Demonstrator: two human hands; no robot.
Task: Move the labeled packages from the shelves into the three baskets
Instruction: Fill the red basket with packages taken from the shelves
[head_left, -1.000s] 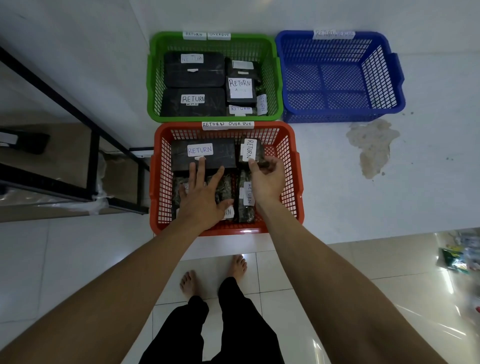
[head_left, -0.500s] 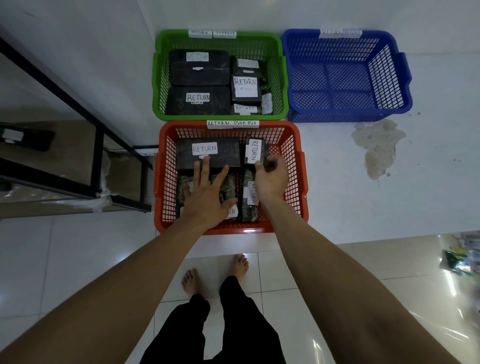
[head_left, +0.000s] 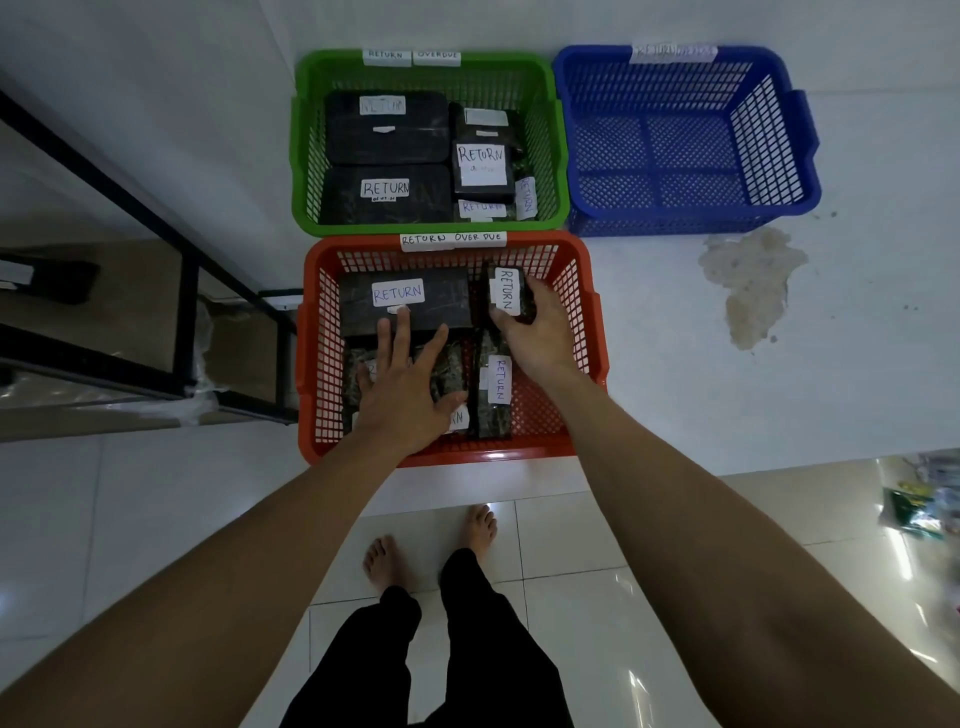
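Observation:
An orange basket on the floor holds several dark packages with white RETURN labels. My left hand lies flat with spread fingers on the packages at the basket's near left, fingertips touching a large black package. My right hand grips a small upright package at the far right of the orange basket. A narrow package lies between my hands. Behind it, a green basket holds several more labeled packages. A blue basket to the right has nothing in it.
A black metal shelf frame stands at the left, with a dark item on its shelf. A stain marks the floor right of the orange basket. My bare feet stand on glossy tiles. Colourful clutter lies at far right.
My right hand has closed around the small upright package and shifted slightly right. The left hand stays pressed on the packages. The camera view has drifted a little.

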